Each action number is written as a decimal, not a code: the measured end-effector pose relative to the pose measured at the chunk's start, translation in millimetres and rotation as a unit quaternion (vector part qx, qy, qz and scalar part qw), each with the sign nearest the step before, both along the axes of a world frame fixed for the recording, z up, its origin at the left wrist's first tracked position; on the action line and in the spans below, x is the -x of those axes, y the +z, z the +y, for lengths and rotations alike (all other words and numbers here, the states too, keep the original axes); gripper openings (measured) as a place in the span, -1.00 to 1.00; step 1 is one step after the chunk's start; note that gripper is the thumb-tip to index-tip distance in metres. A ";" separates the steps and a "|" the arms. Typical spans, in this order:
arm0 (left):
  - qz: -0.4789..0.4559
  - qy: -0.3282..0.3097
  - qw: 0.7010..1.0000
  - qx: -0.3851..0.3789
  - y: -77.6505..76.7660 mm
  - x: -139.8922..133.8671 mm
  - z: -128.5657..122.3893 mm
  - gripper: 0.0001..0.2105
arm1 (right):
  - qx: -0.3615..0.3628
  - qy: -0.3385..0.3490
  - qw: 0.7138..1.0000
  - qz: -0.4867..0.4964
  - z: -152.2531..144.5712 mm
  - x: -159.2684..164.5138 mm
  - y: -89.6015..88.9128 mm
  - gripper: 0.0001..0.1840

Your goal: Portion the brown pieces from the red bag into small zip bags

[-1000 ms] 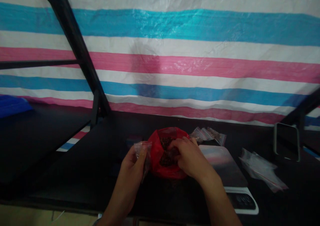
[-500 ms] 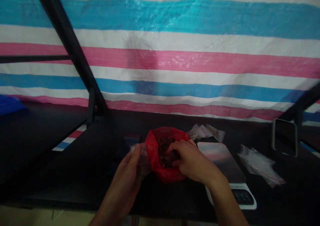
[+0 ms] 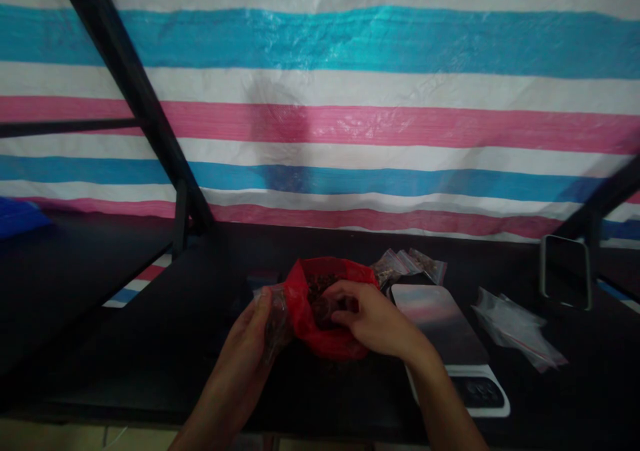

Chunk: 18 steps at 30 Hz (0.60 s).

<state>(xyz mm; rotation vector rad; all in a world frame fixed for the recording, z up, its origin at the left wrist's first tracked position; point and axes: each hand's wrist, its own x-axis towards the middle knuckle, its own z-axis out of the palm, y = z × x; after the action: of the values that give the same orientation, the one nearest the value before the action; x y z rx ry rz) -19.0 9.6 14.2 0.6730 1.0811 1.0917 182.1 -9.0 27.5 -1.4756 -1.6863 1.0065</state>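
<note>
One red bag [image 3: 327, 344] opens around the right grip [image 3: 371, 314], closure unclear; the left grip [image 3: 249, 338] pinches a clear bag [image 3: 278, 321].

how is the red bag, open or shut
Open: the red plastic bag gapes around dark pieces, the right hand partly inside.

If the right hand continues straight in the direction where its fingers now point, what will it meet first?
Most likely the dark bits inside the red bag, then the bag's left wall, since the right hand points leftward into its opening. Depth is hard to judge; it may already touch them.
</note>
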 end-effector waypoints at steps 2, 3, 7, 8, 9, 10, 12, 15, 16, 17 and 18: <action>0.016 -0.017 0.999 -0.048 -5.2 0.2 1.1 -0.36 | -0.003 0.006 0.999 0.044 0.4 -3.5 0.4 -0.64; 0.030 -0.022 0.996 -0.077 -7.6 0.1 1.3 -0.32 | -0.009 0.006 0.998 0.060 0.5 -5.7 0.7 -0.64; 0.088 -0.054 0.977 -0.184 -15.3 -1.8 -0.7 -0.39 | -0.061 -0.020 0.994 0.085 -1.1 -12.6 7.3 -0.65; 0.104 -0.068 0.971 -0.204 -16.7 -2.5 -1.8 -0.44 | -0.077 -0.025 0.993 0.085 -2.4 -12.7 10.5 -0.66; 0.121 -0.081 0.965 -0.218 -18.1 -3.2 -2.8 -0.48 | -0.090 -0.027 0.992 0.085 -4.0 -11.9 14.0 -0.68; 0.137 -0.091 0.960 -0.229 -19.3 -3.8 -3.8 -0.52 | -0.101 -0.027 0.991 0.081 -6.0 -10.0 17.5 -0.69; 0.160 -0.102 0.951 -0.245 -21.8 -4.7 -5.0 -0.55 | -0.113 -0.033 0.992 0.047 -10.3 -4.2 23.5 -0.68; 0.176 -0.115 0.942 -0.263 -26.2 -4.5 -4.6 -0.58 | -0.134 -0.055 0.987 -0.067 -15.0 6.4 28.4 -0.62; 0.182 -0.120 0.939 -0.266 -28.0 -4.3 -3.9 -0.59 | -0.145 -0.057 0.982 -0.104 -15.7 9.3 29.3 -0.61; 0.188 -0.123 0.936 -0.269 -29.8 -4.2 -3.2 -0.59 | -0.157 -0.056 0.977 -0.134 -15.9 11.7 30.2 -0.60; 0.194 -0.124 0.934 -0.272 -31.6 -4.4 -2.6 -0.59 | -0.167 -0.050 0.972 -0.156 -15.9 13.5 31.1 -0.60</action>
<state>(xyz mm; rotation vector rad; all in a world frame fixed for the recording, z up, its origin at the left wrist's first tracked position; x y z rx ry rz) -14.6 7.0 -17.4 1.4786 0.9853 1.0627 168.6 -24.8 58.5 -1.5270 -1.8684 0.4223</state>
